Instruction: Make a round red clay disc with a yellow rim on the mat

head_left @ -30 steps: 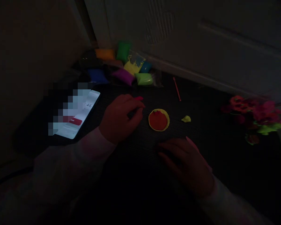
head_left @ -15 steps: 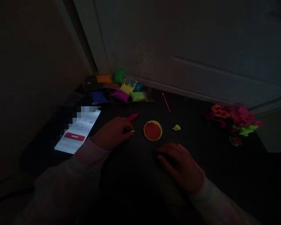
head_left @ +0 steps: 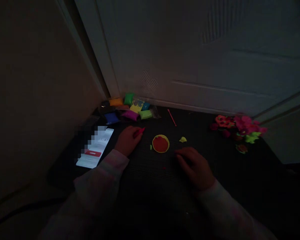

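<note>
My left hand (head_left: 128, 140) is closed around a pink pointed modelling tool (head_left: 140, 131), whose tip sticks out past the fingers. To its right, a small green piece of clay (head_left: 150, 147) lies on the dark table beside a round flat clay disc (head_left: 160, 144), red with a yellow rim. My right hand (head_left: 196, 167) rests on the table at the disc's lower right, its fingers curled in and thumb near the index finger. What it may hold is hidden. Just beyond it sits a yellow lump of clay (head_left: 182, 139).
A lit phone (head_left: 96, 150) lies at the left. Several bags of coloured clay (head_left: 131, 115) are heaped at the back, against a white panel. A thin pink stick (head_left: 172, 117) lies behind the disc. Colourful clay flowers (head_left: 245, 125) stand at the right.
My left hand has let go of the small green piece, now on the table, and taken hold of the pink tool. My right hand has shifted slightly away from the disc. The view has tilted up.
</note>
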The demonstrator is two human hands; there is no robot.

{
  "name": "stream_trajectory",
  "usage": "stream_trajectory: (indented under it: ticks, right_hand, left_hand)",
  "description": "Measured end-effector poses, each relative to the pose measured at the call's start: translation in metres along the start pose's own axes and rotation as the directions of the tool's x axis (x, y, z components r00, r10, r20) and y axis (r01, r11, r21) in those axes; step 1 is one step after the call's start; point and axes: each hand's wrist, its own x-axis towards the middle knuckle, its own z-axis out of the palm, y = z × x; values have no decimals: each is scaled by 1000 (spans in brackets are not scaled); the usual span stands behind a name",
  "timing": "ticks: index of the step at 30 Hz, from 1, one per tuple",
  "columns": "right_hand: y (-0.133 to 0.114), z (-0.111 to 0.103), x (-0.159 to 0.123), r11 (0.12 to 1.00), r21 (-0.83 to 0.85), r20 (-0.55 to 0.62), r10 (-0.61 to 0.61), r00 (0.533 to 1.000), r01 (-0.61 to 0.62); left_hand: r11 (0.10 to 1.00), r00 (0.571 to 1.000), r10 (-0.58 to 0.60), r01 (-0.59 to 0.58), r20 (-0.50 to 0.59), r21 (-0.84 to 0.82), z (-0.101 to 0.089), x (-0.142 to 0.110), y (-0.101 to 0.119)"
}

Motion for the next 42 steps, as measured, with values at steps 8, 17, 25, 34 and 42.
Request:
stream_trajectory:
  ticks: [8, 17, 25, 34, 42]
  right_hand:
    - [23, -21, -35, 890, -438, -64, 113, 991, -130]
    - [14, -18, -33, 853, -482, -16, 221, 975, -201]
    - [-45, 13, -74, 970, -230, 66, 90, 994, -73]
    - [-42, 9, -72, 958, -285, 184, 36, 982, 19]
    - [-48, 10, -61, 924, -368, 235, -15, 972, 103]
  left_hand:
    - [984, 988, 115, -127, -101, -127, -23, -57, 50]
    - [965, 965, 261, -259, 26, -39, 18, -121, 82]
    - [958, 957, 287, -287, -48, 11, 25, -124, 80]
    - [971, 971, 235, -236, -34, -28, 26, -122, 85]
    - [966, 967, 256, -256, -13, -46, 24, -121, 84]
